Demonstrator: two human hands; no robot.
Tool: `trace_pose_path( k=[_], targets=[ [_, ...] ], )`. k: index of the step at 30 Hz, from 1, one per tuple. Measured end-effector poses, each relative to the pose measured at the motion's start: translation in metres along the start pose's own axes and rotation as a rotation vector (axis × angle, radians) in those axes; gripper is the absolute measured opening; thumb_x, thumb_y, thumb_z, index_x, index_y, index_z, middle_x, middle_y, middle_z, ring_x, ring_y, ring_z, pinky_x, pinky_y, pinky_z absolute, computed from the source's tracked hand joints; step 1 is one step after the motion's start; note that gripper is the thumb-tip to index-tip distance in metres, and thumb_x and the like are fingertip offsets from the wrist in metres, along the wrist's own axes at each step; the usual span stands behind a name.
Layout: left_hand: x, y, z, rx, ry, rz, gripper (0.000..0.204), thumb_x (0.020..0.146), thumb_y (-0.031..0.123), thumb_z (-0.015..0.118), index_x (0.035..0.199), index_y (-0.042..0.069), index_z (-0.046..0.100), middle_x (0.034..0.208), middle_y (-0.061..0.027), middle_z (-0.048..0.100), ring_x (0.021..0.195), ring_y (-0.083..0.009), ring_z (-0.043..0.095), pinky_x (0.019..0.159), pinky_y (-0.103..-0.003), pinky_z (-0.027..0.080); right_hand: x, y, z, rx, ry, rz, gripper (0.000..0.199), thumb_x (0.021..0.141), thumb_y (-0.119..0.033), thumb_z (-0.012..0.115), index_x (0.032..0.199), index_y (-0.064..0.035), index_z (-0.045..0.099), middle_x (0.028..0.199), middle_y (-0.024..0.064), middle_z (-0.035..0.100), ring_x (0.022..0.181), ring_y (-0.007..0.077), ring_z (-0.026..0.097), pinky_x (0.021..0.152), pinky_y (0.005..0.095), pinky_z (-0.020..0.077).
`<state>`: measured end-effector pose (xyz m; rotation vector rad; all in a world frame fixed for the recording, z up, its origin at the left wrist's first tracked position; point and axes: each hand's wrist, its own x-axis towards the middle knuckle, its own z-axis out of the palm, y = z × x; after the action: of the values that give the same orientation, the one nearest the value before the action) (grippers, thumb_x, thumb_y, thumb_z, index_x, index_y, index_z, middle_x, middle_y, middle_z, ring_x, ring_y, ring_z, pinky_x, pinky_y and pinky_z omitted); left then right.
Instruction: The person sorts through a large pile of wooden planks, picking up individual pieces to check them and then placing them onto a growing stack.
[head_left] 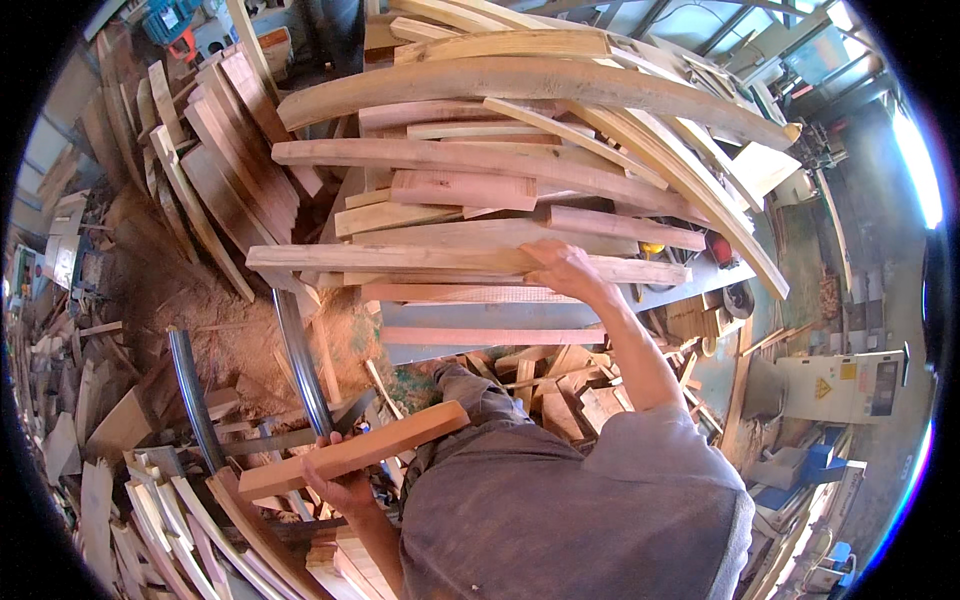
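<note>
Wood workshop, seen from above the person's head and shoulders; grey shirt fills the lower middle.

Left hand (340,487): closed around a short reddish board (352,450), fingers wrapped over its near edge. The board is held off the ground, tilted, its right end higher and pointing toward the person's chest, its left end low above the offcuts.

Right hand (560,268): arm stretched forward, palm down, fingers spread flat on a long pale plank (420,258) that lies across the front of the stack. Hand rests on top of it; cannot tell whether the fingers curl over the far edge.

Stack of planks (500,150): large heap of mixed lengths, pale and reddish, piled crosswise on a grey counter (560,312). The top pieces are long and look curved, partly the lens. The touched plank sits low in the pile, near the counter's front edge.

Left of the stack: more boards (215,170) leaning in a fan against the heap. Sawdust (230,330) covers the floor below them.

Two dark curved metal rails (300,360) rise from the floor just beside the left hand.

Offcuts (560,385) are scattered under the counter and around the feet. Thin pale strips (170,520) lie bundled at lower left.

Cream machine cabinet (840,385) at far right, well apart.
</note>
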<state>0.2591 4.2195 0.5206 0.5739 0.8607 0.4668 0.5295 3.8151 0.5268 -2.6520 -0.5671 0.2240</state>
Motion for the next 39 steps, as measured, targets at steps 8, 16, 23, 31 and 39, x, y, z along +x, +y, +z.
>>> trace_pose_path(
  k=[8, 16, 23, 31, 39],
  targets=[
    [0.015, -0.002, -0.008, -0.103, -0.044, -0.018, 0.052, 0.091, 0.049, 0.052, 0.111, 0.001, 0.055, 0.096, -0.0167, 0.065, 0.095, -0.0319, 0.062, 0.09, -0.047, 0.049, -0.018, 0.037, -0.035, -0.083, 0.057, 0.111, 0.05, 0.069, -0.019, 0.077, 0.115, -0.0077, 0.064, 0.105, 0.0175, 0.062, 0.105, 0.036, 0.056, 0.094, 0.0427, 0.0444],
    [0.032, 0.002, 0.03, -0.026, -0.083, -0.039, 0.048, 0.091, 0.046, 0.053, 0.11, 0.002, 0.055, 0.098, -0.0157, 0.065, 0.096, -0.0297, 0.062, 0.09, -0.045, 0.049, 0.0, 0.033, -0.058, -0.199, 0.184, 0.326, 0.034, 0.072, -0.015, 0.072, 0.104, -0.0057, 0.066, 0.109, 0.0171, 0.06, 0.108, 0.0355, 0.055, 0.089, 0.045, 0.0468],
    [0.037, 0.004, 0.05, -0.038, -0.153, -0.053, 0.052, 0.087, 0.05, 0.058, 0.108, 0.002, 0.055, 0.1, -0.0162, 0.064, 0.095, -0.0293, 0.061, 0.091, -0.044, 0.049, 0.12, 0.033, -0.062, -0.133, 0.167, 0.159, 0.084, 0.069, -0.048, 0.076, 0.134, -0.0035, 0.047, 0.138, 0.0201, 0.046, 0.131, 0.0364, 0.04, 0.107, 0.0441, 0.0352],
    [0.037, 0.001, 0.035, -0.064, -0.053, -0.015, 0.056, 0.085, 0.049, 0.062, 0.11, -0.001, 0.055, 0.099, -0.017, 0.062, 0.096, -0.0286, 0.061, 0.091, -0.043, 0.049, 0.147, 0.008, -0.069, -0.289, -0.141, 0.095, 0.099, 0.06, -0.052, 0.08, 0.137, -0.0036, 0.042, 0.135, 0.0247, 0.046, 0.128, 0.0407, 0.041, 0.107, 0.0448, 0.0335],
    [0.042, -0.004, 0.044, -0.093, 0.002, 0.028, 0.054, 0.087, 0.047, 0.06, 0.112, 0.0, 0.055, 0.1, -0.0161, 0.063, 0.099, -0.03, 0.062, 0.091, -0.046, 0.049, 0.13, -0.005, -0.069, -0.328, -0.176, 0.066, 0.097, 0.06, -0.048, 0.08, 0.133, 0.0029, 0.043, 0.123, 0.0248, 0.053, 0.119, 0.0381, 0.047, 0.101, 0.045, 0.0376]
  ],
)
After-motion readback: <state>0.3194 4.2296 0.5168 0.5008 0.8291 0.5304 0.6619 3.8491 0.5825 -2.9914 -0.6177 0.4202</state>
